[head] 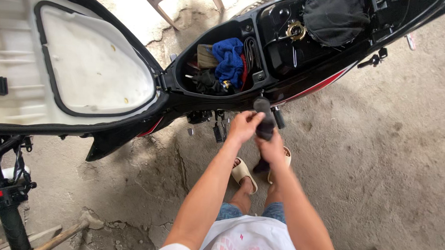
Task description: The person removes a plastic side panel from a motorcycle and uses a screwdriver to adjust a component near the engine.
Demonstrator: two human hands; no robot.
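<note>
A black motorbike [305,89] stands in front of me with its seat [83,62] flipped up, white underside showing at the left. The open under-seat compartment [220,64] holds a blue cloth [229,57], a tan item and dark bits. My right hand [273,147] grips a black cylindrical object [264,117], held upright beside the bike's flank. My left hand [242,126] touches the top of that same object, fingers curled on it. Both hands hover above the footpegs [217,127] and my sandalled feet.
Cracked concrete floor [383,164] spreads to the right. A handlebar with switch cluster [3,194] is at lower left, a wooden-handled tool [69,231] lies beside it. Legs of a wooden stool [163,0] stand beyond the bike. A black cover [334,17] sits over the bike's far part.
</note>
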